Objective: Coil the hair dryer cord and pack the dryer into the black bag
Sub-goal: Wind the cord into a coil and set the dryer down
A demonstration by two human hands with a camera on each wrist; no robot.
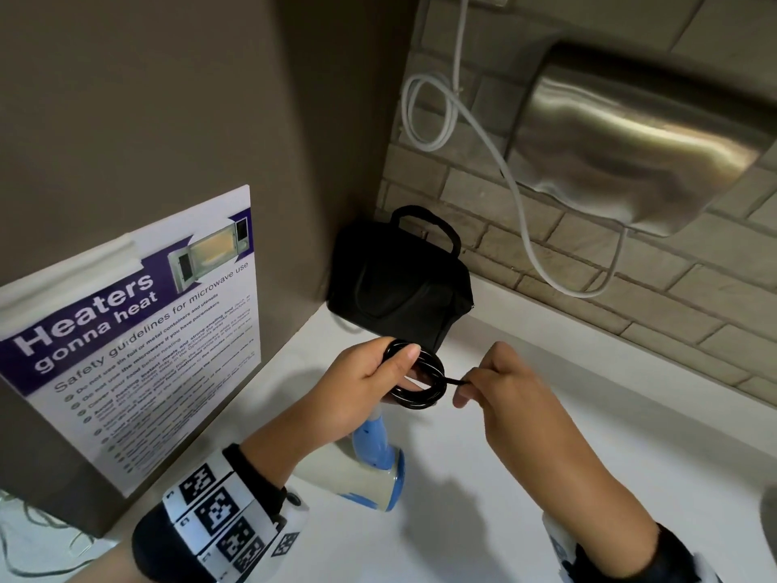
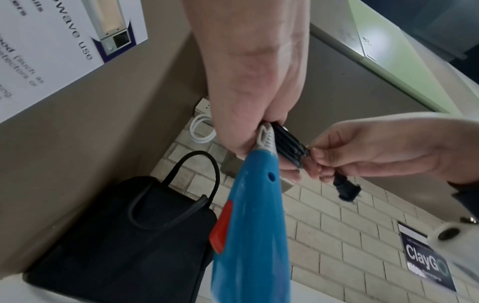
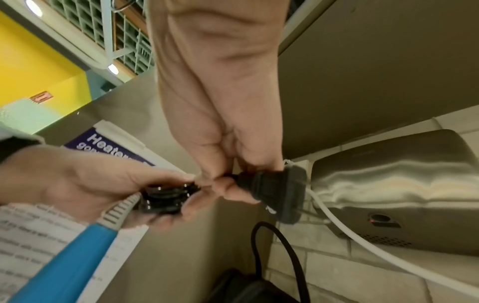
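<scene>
My left hand (image 1: 380, 382) grips a tight coil of black cord (image 1: 424, 378) above the white counter, thumb over the loops. The blue and cream hair dryer (image 1: 370, 469) hangs below that hand from the cord; its blue handle (image 2: 251, 215) shows a red switch. My right hand (image 1: 500, 382) pinches the cord's free end beside the coil, and the black plug (image 3: 278, 194) sticks out under its fingers. The black bag (image 1: 399, 284) with loop handles stands in the corner behind the hands, and it looks zipped up.
A microwave safety poster (image 1: 126, 330) leans on the brown wall at left. A steel hand dryer (image 1: 639, 136) with a white cable (image 1: 517, 195) hangs on the brick wall at right. The white counter (image 1: 588, 414) stretches right toward a sink edge (image 1: 769, 515).
</scene>
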